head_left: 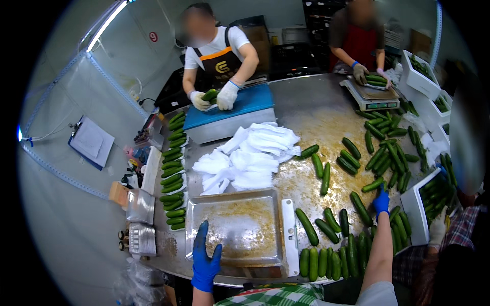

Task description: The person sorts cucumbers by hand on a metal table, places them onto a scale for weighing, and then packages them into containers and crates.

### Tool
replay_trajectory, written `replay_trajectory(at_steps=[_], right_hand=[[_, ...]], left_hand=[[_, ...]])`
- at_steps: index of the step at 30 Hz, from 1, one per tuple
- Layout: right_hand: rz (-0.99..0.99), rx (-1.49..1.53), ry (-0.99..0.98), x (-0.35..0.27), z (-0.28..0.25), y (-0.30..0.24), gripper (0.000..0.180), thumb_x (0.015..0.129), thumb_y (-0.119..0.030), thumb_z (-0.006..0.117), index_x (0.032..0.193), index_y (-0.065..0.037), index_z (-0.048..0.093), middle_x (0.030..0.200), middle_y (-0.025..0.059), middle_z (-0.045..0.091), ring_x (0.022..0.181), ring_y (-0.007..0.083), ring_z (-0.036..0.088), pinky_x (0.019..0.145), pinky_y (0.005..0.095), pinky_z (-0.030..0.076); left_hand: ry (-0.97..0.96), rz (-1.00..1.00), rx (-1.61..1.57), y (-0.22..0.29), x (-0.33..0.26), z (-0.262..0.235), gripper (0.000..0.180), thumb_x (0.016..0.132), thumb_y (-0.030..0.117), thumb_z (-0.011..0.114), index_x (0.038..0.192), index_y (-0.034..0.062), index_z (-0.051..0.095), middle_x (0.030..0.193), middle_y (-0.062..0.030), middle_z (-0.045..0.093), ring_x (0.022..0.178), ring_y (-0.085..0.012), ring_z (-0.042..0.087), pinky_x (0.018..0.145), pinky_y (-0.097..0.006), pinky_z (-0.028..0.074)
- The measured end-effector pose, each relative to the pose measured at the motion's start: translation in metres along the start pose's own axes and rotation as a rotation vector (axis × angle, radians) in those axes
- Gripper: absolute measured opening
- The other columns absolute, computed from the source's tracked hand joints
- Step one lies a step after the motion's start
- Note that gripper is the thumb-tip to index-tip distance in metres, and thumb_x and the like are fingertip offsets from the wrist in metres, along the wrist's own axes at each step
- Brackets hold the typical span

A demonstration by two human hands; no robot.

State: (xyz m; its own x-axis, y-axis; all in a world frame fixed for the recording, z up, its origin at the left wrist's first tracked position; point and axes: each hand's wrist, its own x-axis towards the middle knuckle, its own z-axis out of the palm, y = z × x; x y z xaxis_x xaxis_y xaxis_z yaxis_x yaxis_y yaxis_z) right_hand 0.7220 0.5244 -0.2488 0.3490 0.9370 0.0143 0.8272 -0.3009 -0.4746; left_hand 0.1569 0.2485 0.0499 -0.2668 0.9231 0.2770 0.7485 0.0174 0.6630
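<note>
My left hand [205, 260], in a blue glove, is open with its fingers spread. It hovers over the near left edge of a shallow metal tray [240, 224], which sits on a scale with a white side panel [290, 239]. My right hand [381, 201], also blue-gloved, reaches far right, its fingers closed around the end of a green cucumber [372, 185]. A loose pile of cucumbers [390, 158] lies just beyond it. Nearer me, a row of cucumbers [322, 263] stands side by side along the table edge, with several scattered ones between.
White cloth-like wraps [250, 155] are heaped mid-table. Wrapped cucumbers [172, 176] line the left edge. Two people work across the table, one at a blue board [235, 109], one at a scale [370, 94]. A white foam box [418, 214] of cucumbers stands right, near another person's gloved hand.
</note>
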Motion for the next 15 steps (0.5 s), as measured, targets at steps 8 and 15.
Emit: replay_trajectory(at_steps=[8, 15], right_hand=[[0.001, 1.146, -0.497, -0.113, -0.102, -0.169, 0.067, 0.078, -0.006, 0.054, 0.14, -0.007, 0.032, 0.133, 0.0045, 0.044, 0.108, 0.013, 0.048, 0.092, 0.0253, 0.039], [-0.801, 0.959, -0.757, -0.262, -0.15, -0.311, 0.066, 0.083, -0.017, 0.056, 0.142, -0.011, 0.026, 0.143, 0.0197, 0.028, 0.13, 0.0306, 0.034, 0.105, 0.0375, 0.029]], left_hand=[[-0.154, -0.444, -1.007, 0.04, -0.001, 0.034, 0.079, 0.079, 0.035, 0.065, 0.14, 0.001, 0.027, 0.123, -0.0178, 0.051, 0.114, -0.0241, 0.051, 0.097, -0.034, 0.039], [-0.461, -0.471, -1.399, 0.076, -0.001, 0.1, 0.077, 0.08, 0.035, 0.065, 0.141, 0.0084, 0.026, 0.137, -0.0126, 0.04, 0.12, -0.0242, 0.045, 0.1, -0.04, 0.037]])
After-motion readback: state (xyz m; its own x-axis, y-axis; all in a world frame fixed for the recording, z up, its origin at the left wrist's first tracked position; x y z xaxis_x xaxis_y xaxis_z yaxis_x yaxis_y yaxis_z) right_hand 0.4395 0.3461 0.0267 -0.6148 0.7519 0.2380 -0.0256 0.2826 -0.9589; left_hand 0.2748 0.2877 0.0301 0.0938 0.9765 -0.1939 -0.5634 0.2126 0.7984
